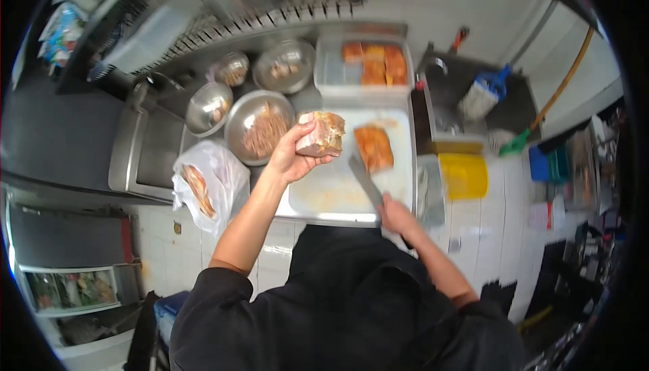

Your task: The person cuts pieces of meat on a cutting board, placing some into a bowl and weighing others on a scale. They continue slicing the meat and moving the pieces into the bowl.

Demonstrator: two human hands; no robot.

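Observation:
My left hand [295,155] grips a thick block of meat [320,134], pale on its sides with a yellowish-brown top, raised above the white cutting board [318,192]. In my right hand [397,214] is the handle of a wide-bladed knife [366,183], its blade angled up and left over the board. Right of the blade lies an orange-brown slab of meat [374,148] on the board. Close to my left hand stands a metal bowl [233,124] with strips of meat [266,131].
Behind the board, a clear plastic container [328,67] holds several orange-brown pieces. Smaller metal bowls [284,57] stand at the back left. A white plastic bag [226,171] with meat hangs near the sink [159,158]. A yellow container [464,175] is at the right.

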